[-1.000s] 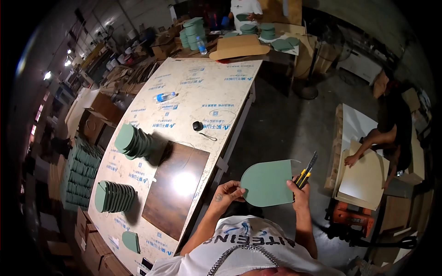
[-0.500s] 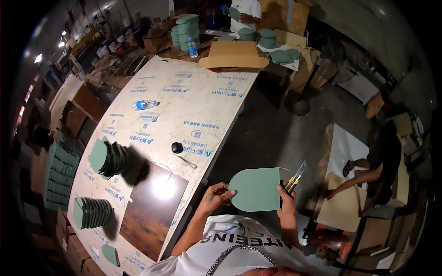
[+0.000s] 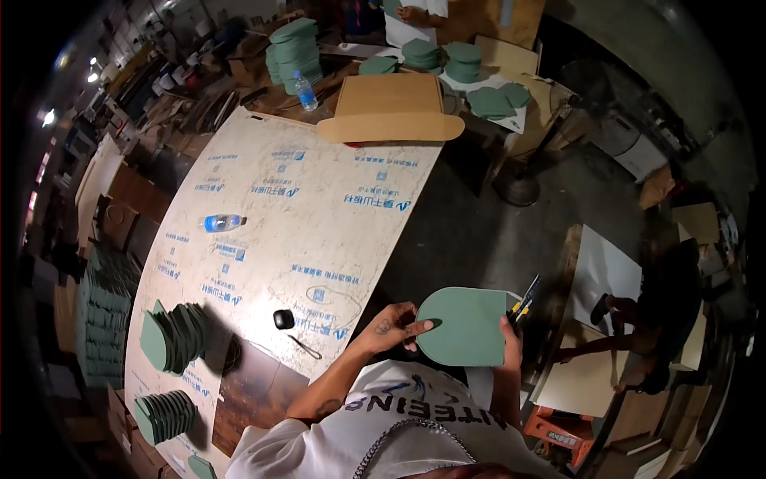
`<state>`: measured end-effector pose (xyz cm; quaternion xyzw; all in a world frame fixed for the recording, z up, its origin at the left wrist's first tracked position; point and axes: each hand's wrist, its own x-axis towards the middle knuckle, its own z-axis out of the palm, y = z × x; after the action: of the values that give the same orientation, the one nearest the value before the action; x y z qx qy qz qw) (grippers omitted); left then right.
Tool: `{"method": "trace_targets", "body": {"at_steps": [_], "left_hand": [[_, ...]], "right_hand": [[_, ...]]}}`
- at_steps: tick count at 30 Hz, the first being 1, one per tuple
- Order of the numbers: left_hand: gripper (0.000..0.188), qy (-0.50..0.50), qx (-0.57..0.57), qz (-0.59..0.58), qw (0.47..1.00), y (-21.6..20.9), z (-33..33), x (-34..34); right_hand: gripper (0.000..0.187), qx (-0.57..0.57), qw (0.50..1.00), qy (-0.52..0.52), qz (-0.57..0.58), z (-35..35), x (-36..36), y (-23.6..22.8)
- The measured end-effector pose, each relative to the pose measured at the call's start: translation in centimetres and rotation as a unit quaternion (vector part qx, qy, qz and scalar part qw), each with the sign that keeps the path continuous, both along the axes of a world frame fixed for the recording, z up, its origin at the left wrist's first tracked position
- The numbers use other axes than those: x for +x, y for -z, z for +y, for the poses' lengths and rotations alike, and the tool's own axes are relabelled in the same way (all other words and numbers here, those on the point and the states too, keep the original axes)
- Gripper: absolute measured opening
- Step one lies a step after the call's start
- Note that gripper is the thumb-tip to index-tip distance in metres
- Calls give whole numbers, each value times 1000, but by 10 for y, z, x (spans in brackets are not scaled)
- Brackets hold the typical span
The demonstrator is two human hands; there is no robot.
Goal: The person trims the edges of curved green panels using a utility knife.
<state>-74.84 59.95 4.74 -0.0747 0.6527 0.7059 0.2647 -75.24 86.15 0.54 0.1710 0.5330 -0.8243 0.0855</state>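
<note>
A green panel (image 3: 461, 329), rounded on its left end and straight on its right, is held in front of my white shirt. My left hand (image 3: 397, 329) pinches its rounded edge, thumb on top and fingers curled beneath. At the opposite edge my right hand (image 3: 511, 345) grips the panel and also holds a black and yellow utility knife (image 3: 524, 298), which points up and away. The fingers under the panel are partly hidden. To my left, a white printed board (image 3: 279, 231) covers the worktable.
On the table stand two rows of green panels (image 3: 175, 337), a lying water bottle (image 3: 223, 223), a black corded object (image 3: 284, 319) and a dark brown sheet (image 3: 259, 391). A cardboard box (image 3: 388, 97) sits at the far end. Another person's arm (image 3: 594, 348) leans on boards at right.
My left thumb has slid further onto the panel, and the knife has turned in my right hand. The view has shifted, so the table's things appear lower and further left.
</note>
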Motion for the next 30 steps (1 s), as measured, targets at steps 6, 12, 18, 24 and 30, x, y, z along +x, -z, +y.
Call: {"method": "trace_targets", "body": {"at_steps": [6, 12, 18, 24, 30], "left_hand": [[41, 54, 6, 29, 998, 20, 31, -137], [43, 69, 32, 66, 995, 1, 66, -291], [36, 49, 40, 71, 995, 1, 78, -396], [33, 60, 45, 46, 996, 25, 71, -501], [25, -317, -119, 276, 900, 116, -113, -705]], "right_hand": [[36, -103, 994, 10, -31, 33, -102, 47], [39, -165, 986, -14, 10, 73, -264, 39], [32, 75, 995, -26, 66, 92, -402, -11], [28, -23, 999, 32, 13, 78, -501, 1], [29, 30, 999, -6, -34, 64, -605, 24]]}}
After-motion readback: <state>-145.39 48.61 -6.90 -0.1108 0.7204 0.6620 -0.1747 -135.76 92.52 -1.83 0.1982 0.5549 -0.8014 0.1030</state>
